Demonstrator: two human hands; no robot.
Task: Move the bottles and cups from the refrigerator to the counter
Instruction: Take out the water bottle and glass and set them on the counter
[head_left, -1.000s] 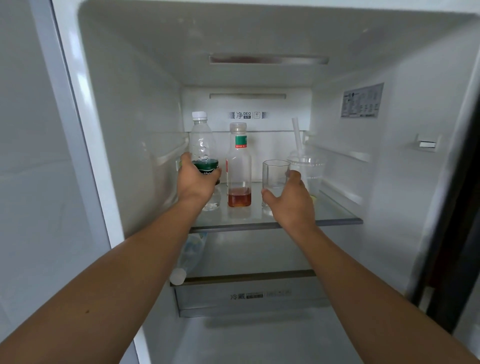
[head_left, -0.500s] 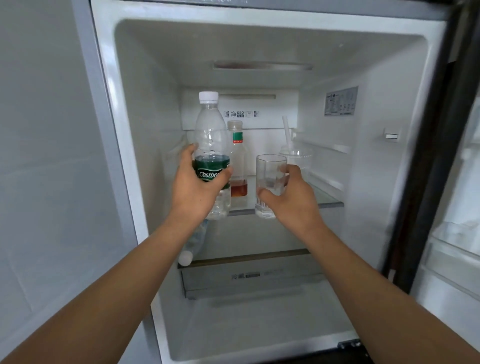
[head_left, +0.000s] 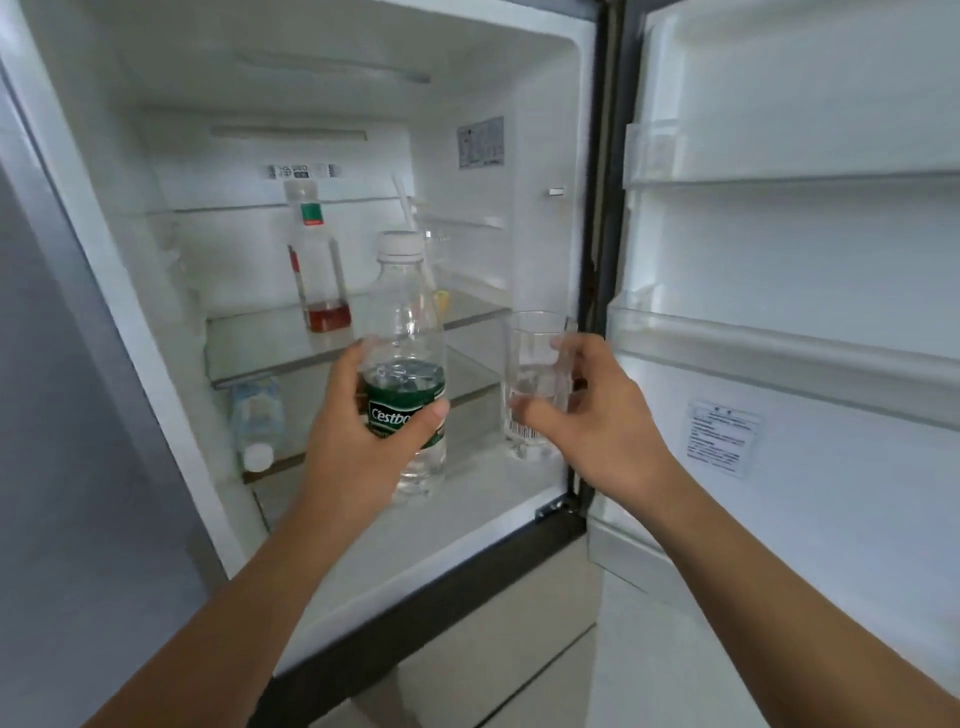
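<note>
My left hand (head_left: 358, 441) grips a clear water bottle (head_left: 405, 332) with a green label and white cap, held upright in front of the open refrigerator. My right hand (head_left: 597, 415) holds a clear drinking glass (head_left: 530, 358) upright beside it. Both are off the glass shelf (head_left: 260, 332). On that shelf stands a clear bottle (head_left: 318, 265) with a little red-brown liquid. A plastic cup with a white straw (head_left: 410, 218) stands behind the water bottle, mostly hidden. Another bottle (head_left: 255, 421) lies below the shelf at the left.
The open refrigerator door (head_left: 789, 291) with its shelves stands at the right, close to my right hand. The refrigerator's dark lower edge (head_left: 441, 587) runs below my arms. A grey wall panel (head_left: 62, 415) is at the left.
Both hands have drawn back out of the refrigerator with the water bottle and the glass, which stood on the shelf a second ago. The view has swung right, showing the door.
</note>
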